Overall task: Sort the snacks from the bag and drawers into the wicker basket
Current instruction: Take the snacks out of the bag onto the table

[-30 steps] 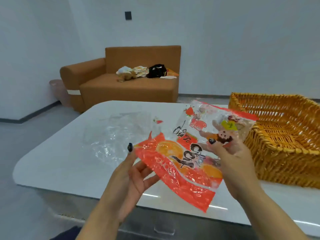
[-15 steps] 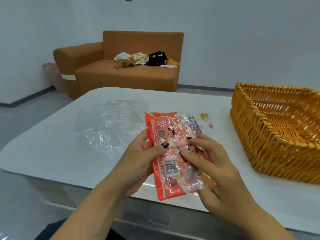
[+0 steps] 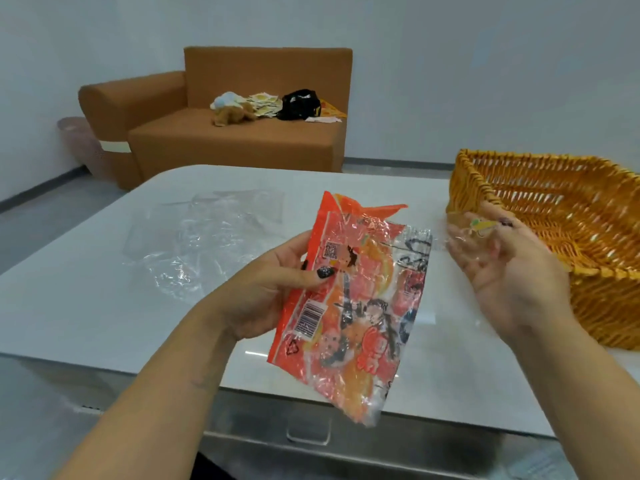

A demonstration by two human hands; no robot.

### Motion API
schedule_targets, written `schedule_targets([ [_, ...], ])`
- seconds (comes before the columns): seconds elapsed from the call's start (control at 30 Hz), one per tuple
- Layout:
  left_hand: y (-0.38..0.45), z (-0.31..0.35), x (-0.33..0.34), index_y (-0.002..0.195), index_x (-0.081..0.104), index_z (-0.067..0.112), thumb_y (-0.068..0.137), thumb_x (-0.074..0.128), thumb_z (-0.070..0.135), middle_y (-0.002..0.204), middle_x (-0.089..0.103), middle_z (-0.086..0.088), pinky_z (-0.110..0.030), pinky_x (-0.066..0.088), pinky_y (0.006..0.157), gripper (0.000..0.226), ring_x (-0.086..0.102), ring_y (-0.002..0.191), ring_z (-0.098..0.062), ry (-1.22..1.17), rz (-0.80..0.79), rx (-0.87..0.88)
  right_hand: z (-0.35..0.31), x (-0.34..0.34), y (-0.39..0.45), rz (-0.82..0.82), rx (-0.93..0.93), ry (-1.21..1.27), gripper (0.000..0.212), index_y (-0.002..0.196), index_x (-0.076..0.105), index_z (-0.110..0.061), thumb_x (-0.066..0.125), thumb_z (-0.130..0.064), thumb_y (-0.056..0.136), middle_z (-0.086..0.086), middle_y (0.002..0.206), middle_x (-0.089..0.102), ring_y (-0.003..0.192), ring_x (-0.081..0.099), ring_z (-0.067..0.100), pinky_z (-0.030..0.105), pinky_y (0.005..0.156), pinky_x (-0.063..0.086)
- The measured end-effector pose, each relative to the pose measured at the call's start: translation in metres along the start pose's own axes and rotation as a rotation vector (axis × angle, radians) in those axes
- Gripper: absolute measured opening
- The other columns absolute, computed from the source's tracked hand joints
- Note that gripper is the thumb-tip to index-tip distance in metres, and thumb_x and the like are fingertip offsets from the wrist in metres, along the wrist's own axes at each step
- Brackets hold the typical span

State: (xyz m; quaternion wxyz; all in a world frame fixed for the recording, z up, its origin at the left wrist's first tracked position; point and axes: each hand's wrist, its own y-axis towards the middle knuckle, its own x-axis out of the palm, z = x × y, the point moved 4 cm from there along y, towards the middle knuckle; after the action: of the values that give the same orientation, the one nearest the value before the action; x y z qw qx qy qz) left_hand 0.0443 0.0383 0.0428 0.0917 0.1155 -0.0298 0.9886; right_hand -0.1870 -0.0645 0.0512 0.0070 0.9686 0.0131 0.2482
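Observation:
My left hand (image 3: 263, 289) grips an orange-red snack bag (image 3: 349, 306) by its left edge, thumb on the printed front, and holds it upright above the table's near edge. My right hand (image 3: 512, 271) is palm up to the right of the bag. Its fingers curl loosely round a small clear packet (image 3: 479, 226) with a yellow label. That hand hovers just in front of the left corner of the wicker basket (image 3: 616, 299), which stands on the right of the table. No snacks show inside the basket.
A crumpled clear plastic bag (image 3: 194, 244) lies on the white table (image 3: 86, 299) left of centre. A metal drawer handle (image 3: 308, 434) sits below the near edge. Behind the table is a brown sofa (image 3: 225, 140) with clutter on it.
My right hand has let go of the orange-red bag and moved right toward the basket, now with the clear packet. My left hand has taken the bag alone and turned it upright.

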Motion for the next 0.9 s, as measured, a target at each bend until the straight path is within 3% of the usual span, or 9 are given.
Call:
schedule_targets([
  [0.07,0.001,-0.003,0.007,0.131,0.053,0.028,0.083,0.057,0.009,0.115,0.068,-0.012,-0.035,0.06,0.072,0.052,0.07,0.095,-0.027,0.016,-0.035,-0.007,0.006,0.006,-0.006,-0.082,0.216,0.178,0.032,0.12,0.06,-0.009,0.035,-0.018,0.103,0.007,0.104,0.071,0.084,0.073,0.018,0.025,0.061,0.057],
  [0.13,0.001,-0.005,0.01,0.131,0.053,0.029,0.083,0.058,0.009,0.111,0.07,-0.009,-0.033,0.06,0.069,0.053,0.071,0.094,-0.026,0.046,-0.026,0.002,0.009,0.013,-0.014,-0.209,0.3,0.261,0.037,0.098,0.07,-0.008,0.037,-0.024,0.101,0.004,0.088,0.073,0.066,0.071,0.011,0.022,0.054,0.056],
  [0.2,0.001,-0.004,0.01,0.133,0.051,0.031,0.085,0.063,0.009,0.111,0.07,-0.009,-0.035,0.06,0.072,0.054,0.071,0.095,-0.027,0.079,-0.001,0.027,0.01,0.018,-0.021,-0.318,0.297,0.227,0.049,0.084,0.078,-0.009,0.04,-0.038,0.094,0.008,0.096,0.074,0.079,0.072,0.016,0.028,0.065,0.06],
  [0.3,-0.001,-0.002,0.006,0.13,0.051,0.033,0.083,0.059,0.011,0.11,0.072,-0.007,-0.036,0.061,0.073,0.053,0.071,0.097,-0.028,0.115,0.072,0.047,0.011,0.016,-0.024,-0.377,0.282,0.173,0.06,0.093,0.078,-0.006,0.039,-0.051,0.086,0.015,0.108,0.071,0.101,0.069,0.027,0.041,0.086,0.057],
  [0.47,-0.005,-0.003,0.003,0.126,0.053,0.035,0.093,0.053,0.005,0.107,0.073,-0.003,-0.034,0.06,0.072,0.045,0.072,0.096,-0.027,0.172,0.12,0.054,0.011,0.015,-0.032,-0.533,0.207,0.043,0.019,0.097,0.072,-0.01,0.063,-0.016,0.081,0.009,0.111,0.069,0.11,0.063,0.028,0.039,0.087,0.056],
  [0.6,-0.008,-0.004,0.005,0.126,0.054,0.035,0.094,0.053,0.007,0.107,0.074,0.001,-0.034,0.06,0.074,0.042,0.071,0.098,-0.025,0.234,0.149,0.076,0.021,0.015,-0.035,-0.535,0.3,-0.009,0.08,0.121,0.056,-0.006,0.093,-0.018,0.051,0.016,0.12,0.066,0.101,0.068,0.03,0.033,0.069,0.059],
  [0.7,-0.01,-0.005,0.009,0.124,0.056,0.033,0.094,0.053,0.007,0.106,0.074,0.001,-0.032,0.059,0.073,0.04,0.071,0.097,-0.024,0.248,0.156,0.089,0.022,0.023,-0.046,-0.59,0.289,-0.192,0.059,0.128,0.052,-0.015,0.072,-0.011,0.072,0.013,0.116,0.069,0.099,0.068,0.031,0.036,0.062,0.061],
  [0.8,-0.011,-0.004,0.011,0.124,0.056,0.032,0.092,0.057,0.011,0.105,0.074,0.0,-0.033,0.06,0.073,0.038,0.072,0.096,-0.024,0.236,0.196,0.1,0.021,0.029,-0.056,-0.678,0.206,-0.423,0.043,0.116,0.062,-0.022,0.065,-0.015,0.073,0.005,0.106,0.072,0.092,0.07,0.028,0.034,0.058,0.059],
  [0.9,-0.011,-0.004,0.009,0.122,0.058,0.027,0.082,0.063,0.028,0.101,0.075,-0.003,-0.037,0.061,0.072,0.041,0.073,0.089,-0.024,0.177,0.251,0.059,0.017,0.03,-0.056,-0.584,0.01,-0.419,0.03,0.11,0.065,-0.021,0.062,-0.007,0.083,0.0,0.103,0.073,0.087,0.07,0.027,0.032,0.058,0.057],
])
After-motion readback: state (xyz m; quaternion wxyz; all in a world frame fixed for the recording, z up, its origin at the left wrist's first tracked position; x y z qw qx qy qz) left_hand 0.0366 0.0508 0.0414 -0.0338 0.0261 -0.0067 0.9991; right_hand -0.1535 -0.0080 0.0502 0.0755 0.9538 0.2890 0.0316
